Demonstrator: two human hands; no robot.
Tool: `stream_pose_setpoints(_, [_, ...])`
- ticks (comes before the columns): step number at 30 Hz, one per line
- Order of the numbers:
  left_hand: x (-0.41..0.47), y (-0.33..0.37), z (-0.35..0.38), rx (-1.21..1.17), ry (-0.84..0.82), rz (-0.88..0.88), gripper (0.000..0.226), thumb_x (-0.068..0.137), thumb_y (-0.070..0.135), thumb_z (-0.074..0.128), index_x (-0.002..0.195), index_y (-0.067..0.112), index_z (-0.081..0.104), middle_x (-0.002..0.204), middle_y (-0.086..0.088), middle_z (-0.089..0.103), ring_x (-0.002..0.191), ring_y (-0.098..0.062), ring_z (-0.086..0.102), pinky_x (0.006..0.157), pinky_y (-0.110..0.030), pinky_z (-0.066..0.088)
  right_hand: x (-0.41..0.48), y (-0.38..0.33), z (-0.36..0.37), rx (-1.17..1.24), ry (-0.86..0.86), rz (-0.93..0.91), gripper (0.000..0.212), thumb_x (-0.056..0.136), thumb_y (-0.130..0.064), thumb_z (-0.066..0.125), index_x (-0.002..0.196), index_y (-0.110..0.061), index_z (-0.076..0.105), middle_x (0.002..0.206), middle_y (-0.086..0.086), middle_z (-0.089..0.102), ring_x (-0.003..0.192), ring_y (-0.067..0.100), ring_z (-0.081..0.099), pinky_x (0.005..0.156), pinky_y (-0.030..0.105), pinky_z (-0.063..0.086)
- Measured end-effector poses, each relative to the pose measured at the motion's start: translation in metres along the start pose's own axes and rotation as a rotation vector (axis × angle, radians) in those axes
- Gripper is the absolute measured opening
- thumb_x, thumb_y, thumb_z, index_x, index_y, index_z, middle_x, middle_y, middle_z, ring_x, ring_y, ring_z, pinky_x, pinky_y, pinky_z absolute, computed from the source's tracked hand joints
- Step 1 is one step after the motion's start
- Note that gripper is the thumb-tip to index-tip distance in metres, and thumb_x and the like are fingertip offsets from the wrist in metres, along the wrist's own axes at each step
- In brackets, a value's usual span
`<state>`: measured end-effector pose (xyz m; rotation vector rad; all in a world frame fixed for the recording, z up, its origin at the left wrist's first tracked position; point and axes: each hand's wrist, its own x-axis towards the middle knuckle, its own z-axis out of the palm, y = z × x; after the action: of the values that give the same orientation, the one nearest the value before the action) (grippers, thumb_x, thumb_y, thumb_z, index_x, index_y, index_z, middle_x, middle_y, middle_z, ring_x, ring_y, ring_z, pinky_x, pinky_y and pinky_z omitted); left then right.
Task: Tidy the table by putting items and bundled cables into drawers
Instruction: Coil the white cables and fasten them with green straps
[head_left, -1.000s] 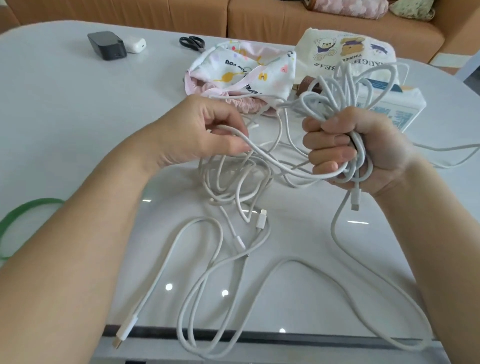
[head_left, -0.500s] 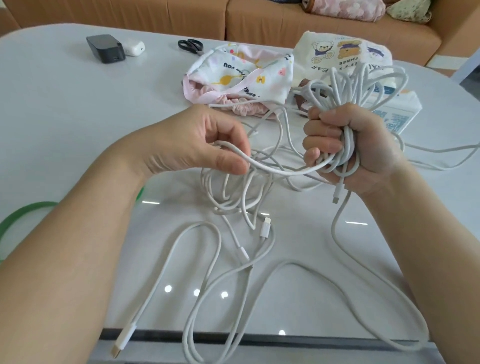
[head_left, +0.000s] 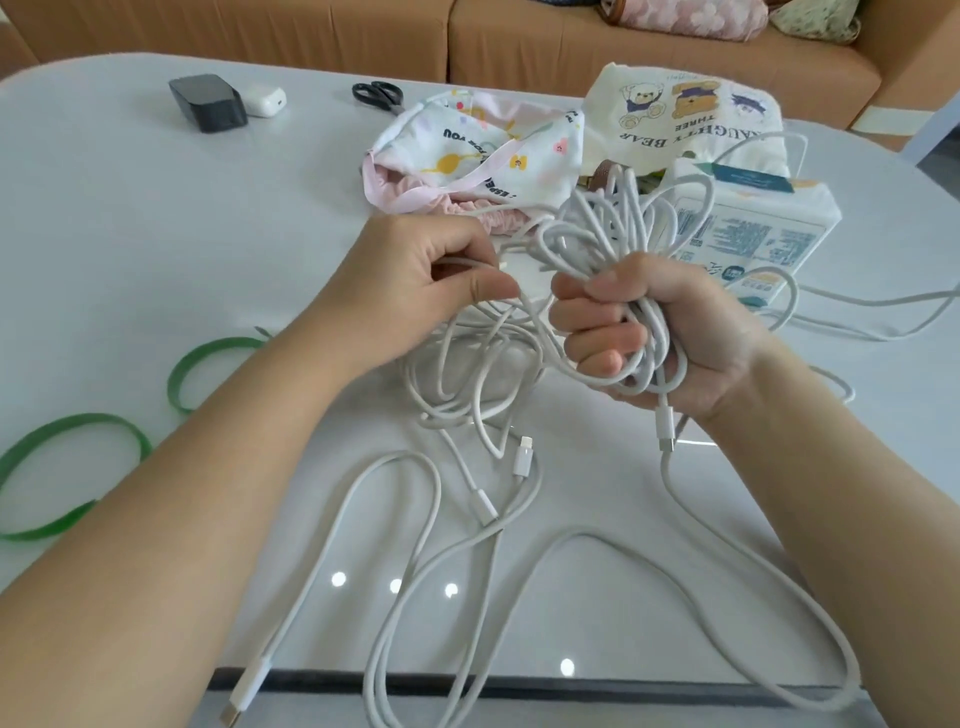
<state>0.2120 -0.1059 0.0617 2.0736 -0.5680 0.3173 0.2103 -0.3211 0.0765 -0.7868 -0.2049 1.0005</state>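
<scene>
Clenched in my right hand (head_left: 680, 338), a bundle of white cable loops (head_left: 626, 218) fans up above the white table (head_left: 156, 234). My left hand (head_left: 415, 291) pinches what looks like a single strand just left of it; loose cable lengths (head_left: 523, 460) trail toward the near edge.

Orange sofa (head_left: 311, 31) holds a pink floral cushion (head_left: 691, 15).

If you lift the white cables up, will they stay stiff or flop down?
Probably flop: the cables droop in loose loops from the right hand. Likely light, since one hand holds the bunch. Trailing ends on the table may drag and snag.
</scene>
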Motion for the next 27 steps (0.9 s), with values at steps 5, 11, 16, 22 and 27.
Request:
stream_pose_setpoints(5, [0.001,-0.005,-0.008,-0.008,0.102,0.044,0.019,0.087,0.029,0.067,0.077,0.013,0.063,0.065,0.001,0.054,0.060,-0.003,0.041,0.060,-0.017,0.035,-0.001,0.003,0.005,-0.124,0.300,-0.053,0.043,0.056,0.007,0.066,0.091,-0.010,0.047,0.086,0.013,0.068,0.037,0.006,0.042,0.041,0.019,0.044])
stream_pose_setpoints(11, [0.002,-0.003,-0.005,-0.045,0.076,0.063,0.014,0.085,0.032,0.066,0.072,0.034,0.062,0.063,0.018,0.057,0.061,0.003,0.046,0.062,-0.011,0.036,0.000,0.010,0.018,-0.324,0.150,0.041,0.008,0.074,-0.002,0.051,0.077,0.001,0.058,0.051,-0.001,0.057,0.036,0.003,0.041,0.039,0.016,0.040])
stream_pose_setpoints(16, [0.002,-0.002,-0.007,0.013,0.050,0.124,0.021,0.086,0.033,0.063,0.075,0.015,0.066,0.066,0.002,0.057,0.061,0.001,0.044,0.063,-0.014,0.035,0.000,0.014,0.023,-0.421,0.154,0.059,0.018,0.081,-0.012,0.047,0.077,0.003,0.056,0.042,-0.004,0.050,0.035,0.004,0.040,0.038,0.016,0.038])
stream_pose_setpoints(22, [0.004,0.002,-0.009,0.096,0.033,0.201,0.024,0.094,0.022,0.058,0.088,0.003,0.070,0.075,-0.005,0.065,0.069,-0.014,0.056,0.065,-0.023,0.042,0.001,0.009,0.020,-0.380,0.402,-0.112,0.011,0.074,-0.005,0.061,0.079,-0.004,0.051,0.066,0.005,0.064,0.040,0.008,0.040,0.042,0.019,0.042])
stream_pose_setpoints(27, [0.001,0.004,-0.002,0.115,0.018,0.145,0.016,0.087,0.019,0.066,0.083,0.004,0.071,0.070,-0.007,0.067,0.064,-0.022,0.060,0.061,-0.033,0.048,0.002,0.007,0.020,-0.352,0.507,-0.146,0.022,0.067,-0.015,0.065,0.083,-0.003,0.056,0.064,0.005,0.065,0.042,0.010,0.042,0.047,0.024,0.044])
